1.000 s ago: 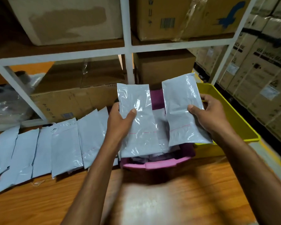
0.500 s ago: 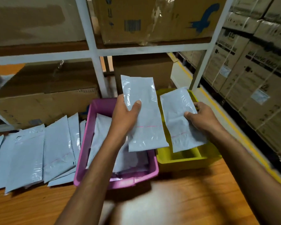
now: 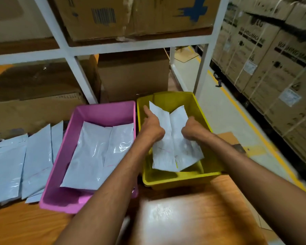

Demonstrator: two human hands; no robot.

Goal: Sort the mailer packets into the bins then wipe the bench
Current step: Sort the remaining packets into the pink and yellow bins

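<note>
Holding 2 flat, pale grey, glossy plastic mailer packets, 1 per hand, low inside the rectangular yellow plastic bin (image 3: 180,180), leaning side by side with inner edges touching. With the left hand (image 3: 151,127), covering the upper half of the left packet (image 3: 163,154), index finger stretched along its outer edge and thumb hidden (presumably underneath, pinching). With the right hand (image 3: 191,128), clasping the outer edge of the right packet (image 3: 183,147), fingers curled onto the film.

Likely to handle as light, thin and limp: prone to sag and crease wherever unsupported, and to slide on that slick film. Best taken by a long edge near the middle, thumb on 1 face and fingers on the other. Nothing fragile apparent, though impossible to tell the contents.

Just left of the yellow bin, close alongside it: a rectangular pink plastic bin (image 3: 60,204) with several more stacked grey packets (image 3: 92,156) inside. Further left, an overlapping row of unsorted grey packets (image 3: 16,165) flat on the glossy orange-brown wooden bench (image 3: 184,218) (not yet wiped, judging by what lies on it). Behind, white metal shelving (image 3: 72,66) loaded with brown cardboard boxes (image 3: 131,75). To the right, a pale floor aisle with a yellow painted line (image 3: 245,117) and tall strapped cartons (image 3: 272,68).
</note>
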